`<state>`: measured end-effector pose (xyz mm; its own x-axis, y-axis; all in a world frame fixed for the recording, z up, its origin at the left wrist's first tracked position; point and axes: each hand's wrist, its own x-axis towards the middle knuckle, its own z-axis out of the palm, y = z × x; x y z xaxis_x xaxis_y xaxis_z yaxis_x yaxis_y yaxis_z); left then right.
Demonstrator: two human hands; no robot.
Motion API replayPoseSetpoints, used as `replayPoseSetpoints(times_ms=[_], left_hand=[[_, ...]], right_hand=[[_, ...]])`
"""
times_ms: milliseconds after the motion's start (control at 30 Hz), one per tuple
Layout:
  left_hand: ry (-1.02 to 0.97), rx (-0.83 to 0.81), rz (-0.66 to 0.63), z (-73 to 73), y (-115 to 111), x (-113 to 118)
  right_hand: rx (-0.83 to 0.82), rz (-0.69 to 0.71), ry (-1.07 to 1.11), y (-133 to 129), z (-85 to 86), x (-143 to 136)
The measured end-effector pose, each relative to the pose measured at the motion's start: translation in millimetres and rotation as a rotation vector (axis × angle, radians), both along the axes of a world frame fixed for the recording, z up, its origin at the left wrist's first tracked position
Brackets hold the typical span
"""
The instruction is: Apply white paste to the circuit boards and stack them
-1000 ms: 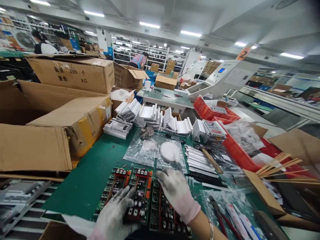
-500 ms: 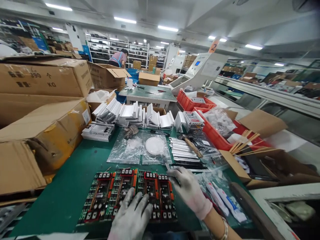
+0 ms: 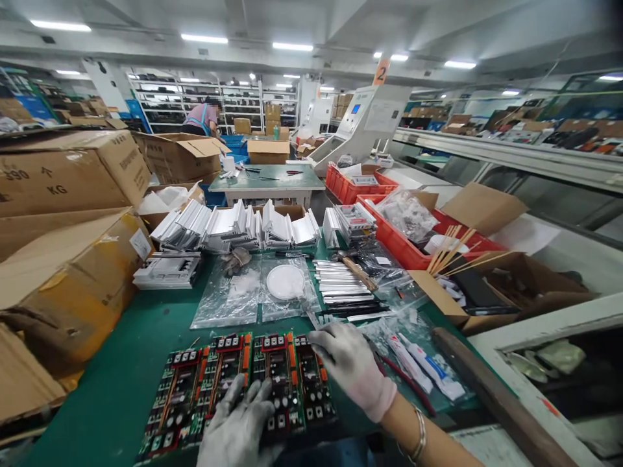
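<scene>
Head view: four circuit boards [image 3: 228, 360] are lying side by side on the near part of the green bench [image 3: 109, 376], their long sides close together and their far edges forming an uneven row. The gloved left hand [image 3: 241, 421] is lying over the near part of the middle boards with its fingers spread wide, hiding some of their surfaces. The gloved right hand [image 3: 355, 366] is reaching to the far right corner of the rightmost board with its fingers bent narrow; whether it is gripping anything cannot be told.

Left of the boards, a stretch of green surface is running to the large carton [image 3: 68, 272], giving sideways room there. Beyond the far edges, only a thin green strip is separating the boards from the clear plastic bags [image 3: 224, 298], where a white disc [image 3: 285, 282] is lying on the right. Farther off, pale metal profiles [image 3: 233, 227] are standing in a crowded row.

On the right, room is getting tighter: metal strips [image 3: 341, 282] are lying beyond the right hand, while red-handled pliers [image 3: 411, 386], white tubes [image 3: 433, 370] and a long brown bar [image 3: 487, 389] are filling the side nearer the bench's right edge.
</scene>
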<state>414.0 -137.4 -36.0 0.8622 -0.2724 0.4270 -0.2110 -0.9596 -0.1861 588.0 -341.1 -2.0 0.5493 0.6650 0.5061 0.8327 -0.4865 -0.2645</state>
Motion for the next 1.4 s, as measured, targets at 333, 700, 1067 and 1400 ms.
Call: replayPoseSetpoints(times_ms=[333,700,1067,1400], left_hand=[[0.006,-0.095,-0.015,-2.1,3.1,1.5],[0.016,-0.15,-0.006,-1.0,-1.8,1.5],[-0.02,-0.141,-0.008,2.5,-3.3,4.5],[-0.205,-0.059,-0.104,27.2,-9.2,9.3]], right_hand=[[-0.142,-0.003,-0.059,15.1,-4.9,2.9],[-0.159,-0.038,0.038,31.7,-10.6,-6.2],[-0.187,-0.366,0.069,-40.7,24.3,85.8],[-0.276,-0.443,0.185,-56.2,34.1,105.7]])
